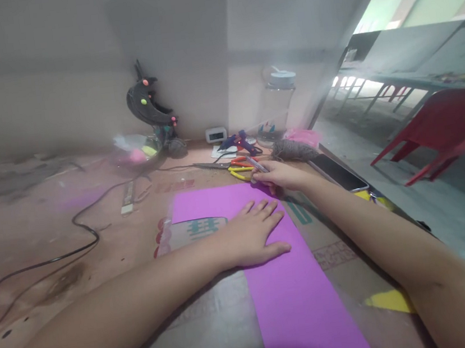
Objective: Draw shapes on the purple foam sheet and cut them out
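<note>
"How do you steady the sheet [307, 300]?"

"It lies on the bench [43, 220], on your side of the scissors [214, 166]. Your left hand [258, 230] is spread flat on it — press evenly so nothing slides. Your right hand [276, 177], beside the scissors, pinches a pen [258, 164]; a light grip should serve."

"Any writing?"

"A teal print [203, 227], nearer you than the scissors — I can't read it. No brand is legible."
</note>
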Demonstrator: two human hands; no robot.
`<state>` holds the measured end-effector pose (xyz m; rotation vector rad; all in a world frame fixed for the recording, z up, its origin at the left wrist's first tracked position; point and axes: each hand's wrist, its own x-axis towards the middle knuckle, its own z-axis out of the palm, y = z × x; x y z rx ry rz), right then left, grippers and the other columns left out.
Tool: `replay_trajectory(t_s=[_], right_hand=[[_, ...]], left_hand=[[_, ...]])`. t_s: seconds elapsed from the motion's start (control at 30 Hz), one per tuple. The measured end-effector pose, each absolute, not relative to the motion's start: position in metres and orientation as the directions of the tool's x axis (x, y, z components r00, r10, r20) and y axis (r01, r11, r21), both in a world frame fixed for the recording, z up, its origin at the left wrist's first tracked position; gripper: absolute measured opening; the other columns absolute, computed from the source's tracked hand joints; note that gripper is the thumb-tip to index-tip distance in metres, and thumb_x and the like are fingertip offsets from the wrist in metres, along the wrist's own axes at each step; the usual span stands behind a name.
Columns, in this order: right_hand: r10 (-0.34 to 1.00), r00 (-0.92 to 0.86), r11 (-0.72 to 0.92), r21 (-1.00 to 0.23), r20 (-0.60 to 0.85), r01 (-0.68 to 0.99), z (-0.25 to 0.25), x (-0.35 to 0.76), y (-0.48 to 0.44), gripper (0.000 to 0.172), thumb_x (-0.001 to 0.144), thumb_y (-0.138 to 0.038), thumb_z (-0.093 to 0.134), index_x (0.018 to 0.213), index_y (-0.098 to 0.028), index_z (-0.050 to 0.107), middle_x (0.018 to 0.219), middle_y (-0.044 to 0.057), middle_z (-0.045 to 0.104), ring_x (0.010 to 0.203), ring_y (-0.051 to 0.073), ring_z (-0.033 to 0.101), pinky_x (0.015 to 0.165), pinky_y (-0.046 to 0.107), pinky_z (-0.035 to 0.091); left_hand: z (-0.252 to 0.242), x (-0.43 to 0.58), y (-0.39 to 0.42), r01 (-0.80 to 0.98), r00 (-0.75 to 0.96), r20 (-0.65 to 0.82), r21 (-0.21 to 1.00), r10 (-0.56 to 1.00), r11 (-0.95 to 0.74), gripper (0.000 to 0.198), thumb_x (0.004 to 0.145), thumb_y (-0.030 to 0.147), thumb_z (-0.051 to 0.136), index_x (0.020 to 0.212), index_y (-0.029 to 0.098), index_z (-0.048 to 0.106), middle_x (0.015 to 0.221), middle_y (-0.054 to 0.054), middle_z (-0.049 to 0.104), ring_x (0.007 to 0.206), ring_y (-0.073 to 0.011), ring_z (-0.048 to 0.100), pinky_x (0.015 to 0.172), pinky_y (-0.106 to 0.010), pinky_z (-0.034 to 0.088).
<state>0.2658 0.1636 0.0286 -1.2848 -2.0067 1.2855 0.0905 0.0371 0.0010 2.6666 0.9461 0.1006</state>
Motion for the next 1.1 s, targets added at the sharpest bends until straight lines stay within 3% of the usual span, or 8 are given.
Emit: replay_trajectory(t_s=[0.27,0.33,0.43,0.57,0.7,0.83,0.97,1.1], right_hand=[[0.868,-0.487,0.177,-0.855,-0.098,0.487,0.026,0.267,0.165,0.007,0.099,-0.023,0.061,0.099,-0.018,0.056,0.065,-0.007,0.056,0.038,0.007,0.053,0.036,0.019,0.042],[0.869,-0.482,0.171,-0.846,-0.112,0.505,0.028,0.267,0.163,0.006,0.100,-0.023,0.059,0.100,-0.018,0.056,0.063,-0.006,0.056,0.040,0.008,0.054,0.036,0.018,0.041],[0.874,-0.465,0.135,-0.849,-0.140,0.511,0.031,0.266,0.160,0.006,0.100,-0.022,0.057,0.097,-0.019,0.053,0.059,-0.008,0.053,0.041,0.009,0.053,0.038,0.018,0.040],[0.842,-0.521,0.197,-0.818,-0.141,0.541,0.036,0.265,0.154,0.005,0.100,-0.024,0.053,0.097,-0.019,0.054,0.056,-0.009,0.047,0.042,0.009,0.045,0.042,0.020,0.035],[0.807,-0.575,0.393,-0.606,-0.133,0.691,0.046,0.263,0.150,0.013,0.096,-0.027,0.059,0.106,-0.018,0.061,0.077,-0.001,0.063,0.063,0.013,0.057,0.057,0.024,0.041],[0.746,-0.647,0.564,-0.367,-0.158,0.740,0.056,0.268,0.147,0.015,0.093,-0.026,0.064,0.106,-0.018,0.065,0.099,0.006,0.072,0.083,0.019,0.065,0.068,0.026,0.042],[0.750,-0.642,0.600,-0.243,-0.160,0.762,0.053,0.267,0.145,0.019,0.094,-0.025,0.064,0.113,-0.018,0.064,0.107,0.009,0.074,0.088,0.021,0.067,0.070,0.026,0.042],[0.836,-0.548,0.535,-0.192,-0.020,0.823,0.032,0.246,0.143,0.026,0.099,-0.029,0.059,0.124,-0.020,0.060,0.111,0.012,0.075,0.091,0.026,0.069,0.071,0.029,0.041]], left_hand=[[-0.002,0.074,0.078,0.873,0.445,0.038,0.205,0.895,-0.443,0.086,0.102,0.063,0.040,0.160,0.000,0.033,0.170,-0.028,0.022,0.158,-0.0422,0.022,0.126,-0.059,0.022],[-0.001,0.071,0.080,0.851,0.486,0.039,0.207,0.873,-0.483,0.085,0.100,0.064,0.044,0.160,0.004,0.035,0.170,-0.025,0.025,0.159,-0.0401,0.023,0.127,-0.056,0.023],[-0.001,0.079,0.062,0.693,0.697,0.056,0.200,0.714,-0.692,0.076,0.099,0.063,0.048,0.157,0.014,0.044,0.168,-0.019,0.036,0.156,-0.0346,0.033,0.127,-0.049,0.027],[-0.001,0.094,0.027,0.612,0.774,0.128,0.099,0.620,-0.785,0.058,0.106,0.046,0.040,0.149,0.010,0.052,0.157,-0.022,0.051,0.146,-0.0357,0.048,0.122,-0.049,0.034],[0.003,0.096,0.019,0.743,0.662,0.071,0.066,0.746,-0.666,0.077,0.101,0.061,0.044,0.152,0.004,0.048,0.160,-0.030,0.043,0.147,-0.0442,0.044,0.118,-0.057,0.036],[0.009,0.095,0.025,0.757,0.651,0.016,0.060,0.759,-0.650,0.084,0.099,0.066,0.042,0.153,0.001,0.045,0.160,-0.034,0.040,0.149,-0.0473,0.039,0.117,-0.060,0.035],[0.011,0.097,0.025,0.753,0.657,-0.003,0.048,0.753,-0.657,0.084,0.100,0.065,0.042,0.154,0.001,0.044,0.161,-0.034,0.038,0.148,-0.0486,0.040,0.116,-0.060,0.035],[0.013,0.098,0.023,0.754,0.656,-0.016,0.032,0.754,-0.656,0.081,0.100,0.063,0.042,0.154,0.002,0.046,0.159,-0.034,0.040,0.146,-0.0512,0.041,0.115,-0.061,0.036]])
